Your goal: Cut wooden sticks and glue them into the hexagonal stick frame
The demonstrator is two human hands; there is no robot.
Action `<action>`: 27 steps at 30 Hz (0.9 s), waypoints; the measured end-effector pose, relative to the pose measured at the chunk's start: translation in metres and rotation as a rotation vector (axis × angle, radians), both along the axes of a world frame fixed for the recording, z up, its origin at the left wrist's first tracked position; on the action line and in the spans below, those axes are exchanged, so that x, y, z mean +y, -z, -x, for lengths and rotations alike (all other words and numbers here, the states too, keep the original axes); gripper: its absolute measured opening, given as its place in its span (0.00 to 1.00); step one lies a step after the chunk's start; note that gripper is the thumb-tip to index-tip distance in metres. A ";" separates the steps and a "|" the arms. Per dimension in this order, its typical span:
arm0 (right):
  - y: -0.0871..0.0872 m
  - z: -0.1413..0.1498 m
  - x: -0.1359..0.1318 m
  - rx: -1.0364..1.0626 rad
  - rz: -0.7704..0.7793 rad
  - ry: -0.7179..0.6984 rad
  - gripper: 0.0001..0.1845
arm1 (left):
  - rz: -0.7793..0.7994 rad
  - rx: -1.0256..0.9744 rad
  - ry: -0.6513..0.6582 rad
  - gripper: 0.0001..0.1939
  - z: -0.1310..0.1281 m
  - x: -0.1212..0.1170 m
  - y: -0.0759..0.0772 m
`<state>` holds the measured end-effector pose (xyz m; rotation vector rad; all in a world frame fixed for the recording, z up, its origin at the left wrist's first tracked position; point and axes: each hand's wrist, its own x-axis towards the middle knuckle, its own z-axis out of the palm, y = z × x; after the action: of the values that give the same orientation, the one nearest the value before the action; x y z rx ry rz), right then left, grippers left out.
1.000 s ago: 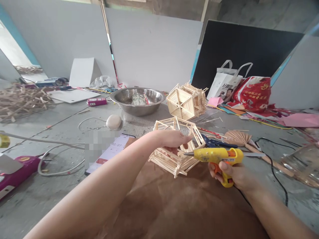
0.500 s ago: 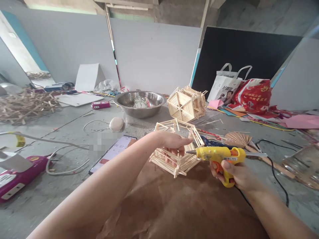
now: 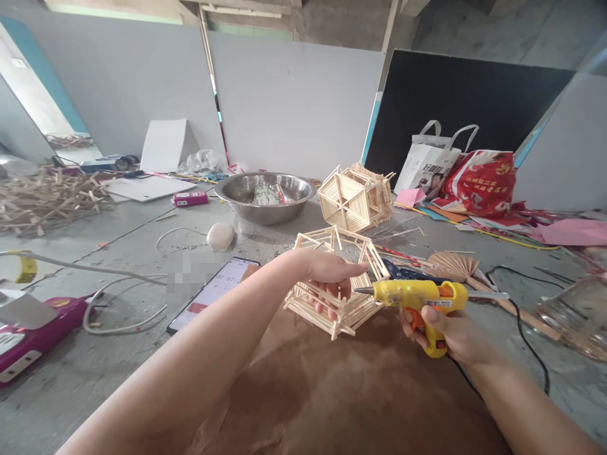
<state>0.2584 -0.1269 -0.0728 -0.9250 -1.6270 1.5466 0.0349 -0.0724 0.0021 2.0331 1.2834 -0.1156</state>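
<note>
A many-sided open frame of thin wooden sticks (image 3: 363,311) is in front of me, above the brown covering over my lap. My left hand (image 3: 327,268) is closed on it, thumb across the top and fingers reaching down inside among the sticks. In my right hand (image 3: 448,328) is a yellow hot glue gun (image 3: 410,293), gripped by its handle, with fingers at the orange trigger. Its metal nozzle points left and lies close to the frame's right side, near my left fingers; whether it touches a stick I cannot tell. A glue stick (image 3: 488,295) protrudes from its rear.
Behind the frame stands a second stick structure (image 3: 353,199), beside a steel basin (image 3: 265,202). A phone (image 3: 208,297) lies left of my forearm, near cables and a purple power strip (image 3: 42,338). Bags (image 3: 481,183), coloured paper and a clear container (image 3: 576,316) are on the right.
Both hands, the stick frame and the glue gun keep almost the same place. Only the camera view has shifted very slightly.
</note>
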 end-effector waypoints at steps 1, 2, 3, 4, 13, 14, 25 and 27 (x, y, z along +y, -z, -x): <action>-0.001 0.000 0.000 0.003 0.000 0.001 0.21 | 0.021 0.007 -0.008 0.33 0.000 0.001 0.000; -0.001 0.000 0.000 -0.003 -0.002 -0.002 0.21 | 0.061 0.020 -0.018 0.34 0.000 0.001 0.000; -0.001 -0.001 -0.001 -0.021 -0.013 -0.008 0.21 | 0.105 0.030 -0.030 0.35 0.001 0.001 0.000; -0.001 -0.001 -0.001 -0.053 -0.031 -0.013 0.21 | 0.116 0.021 -0.049 0.36 0.001 0.001 -0.001; -0.014 -0.004 -0.008 -0.302 -0.430 0.025 0.12 | -0.086 -0.173 -0.061 0.17 0.011 -0.010 -0.006; -0.017 -0.003 -0.008 -0.327 -0.464 0.000 0.13 | -0.106 -0.187 -0.057 0.15 0.013 -0.011 -0.005; -0.021 0.004 -0.012 -0.536 -0.781 -0.042 0.18 | -0.250 -0.109 -0.064 0.10 0.013 -0.010 0.007; -0.020 0.004 -0.012 -0.572 -0.837 -0.048 0.17 | -0.266 -0.105 -0.051 0.09 0.013 -0.009 0.007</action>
<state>0.2542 -0.1388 -0.0525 -0.8680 -2.4131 0.4873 0.0220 -0.0818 -0.0045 2.1935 1.3409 0.1934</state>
